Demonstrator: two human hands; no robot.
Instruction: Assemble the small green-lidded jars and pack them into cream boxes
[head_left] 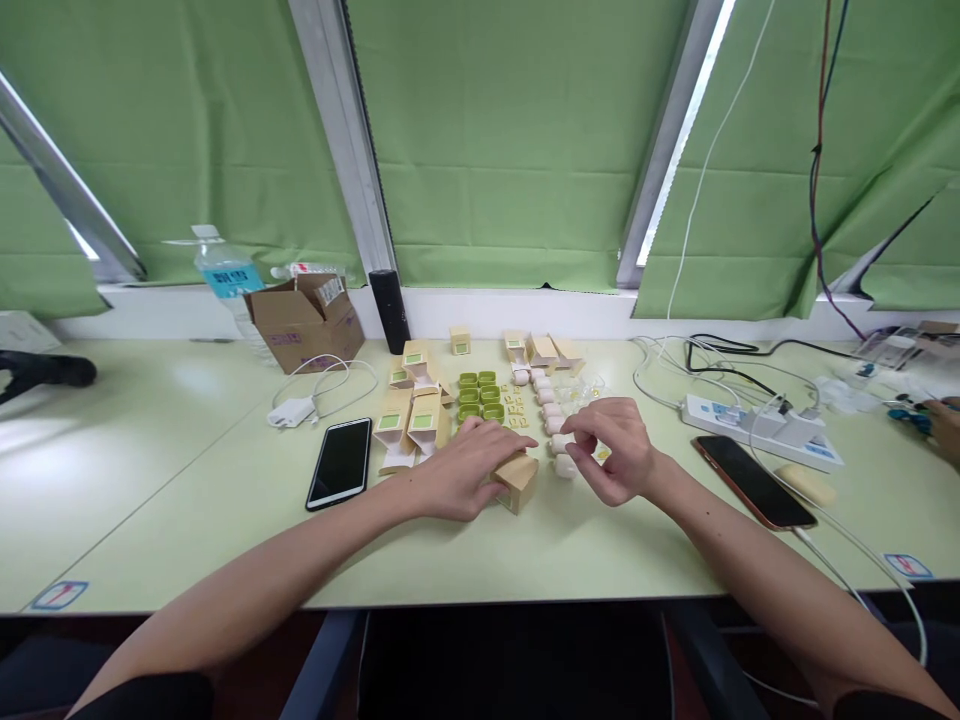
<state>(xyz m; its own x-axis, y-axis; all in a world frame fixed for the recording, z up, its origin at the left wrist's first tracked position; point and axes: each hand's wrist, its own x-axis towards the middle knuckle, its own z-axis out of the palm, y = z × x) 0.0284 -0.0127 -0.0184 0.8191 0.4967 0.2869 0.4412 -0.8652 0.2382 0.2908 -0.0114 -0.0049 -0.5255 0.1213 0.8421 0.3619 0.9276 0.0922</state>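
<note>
My left hand (480,465) is closed around a small tan cardboard box (519,484) near the front middle of the table. To its right, my right hand (615,448) is curled with thumb and fingertips close together, over a column of small pale pink cylinders (551,411). Whatever sits between those fingertips, if anything, is too small to make out. Beyond my left hand stand green square trays (488,394) in two columns, with tiny yellow pieces (516,405) beside them. More small boxes with green-and-white labels (425,420) lie left of the trays, several with flaps raised.
A phone (339,464) lies at left, near a white charger (292,411). Behind are a brown carton (306,325), a water bottle (229,275) and a black cylinder (389,310). At right are a power strip (761,430), cables and another phone (752,482). Another person's hand (946,428) shows at the right edge.
</note>
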